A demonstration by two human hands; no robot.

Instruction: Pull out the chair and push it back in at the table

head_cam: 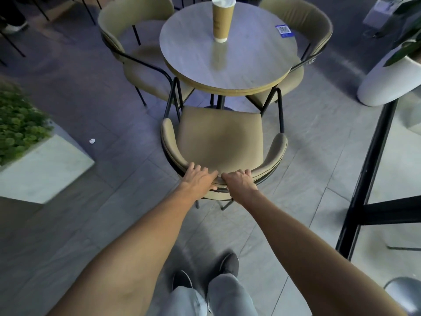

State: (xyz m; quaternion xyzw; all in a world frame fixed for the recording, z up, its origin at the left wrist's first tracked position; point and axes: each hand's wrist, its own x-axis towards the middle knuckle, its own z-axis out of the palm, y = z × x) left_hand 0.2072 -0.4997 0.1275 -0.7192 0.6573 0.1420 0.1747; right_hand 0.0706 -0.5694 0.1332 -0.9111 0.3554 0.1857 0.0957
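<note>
A tan padded chair [219,135] with a curved backrest and black metal legs stands in front of me, its seat facing the round grey table [248,65]. The seat's front edge lies just short of the table's rim, so most of the seat is out from under the top. My left hand [198,179] grips the middle of the backrest from above, fingers curled over its top edge. Right beside it, my right hand [239,181] holds the same backrest. Both arms are stretched forward.
A tall paper cup [222,19] stands on the table, with a blue QR sticker [283,30] near it. Two more tan chairs [136,42] [303,26] flank the table. A planter [34,160] is at left, a white pot [391,80] and black frame [373,169] at right.
</note>
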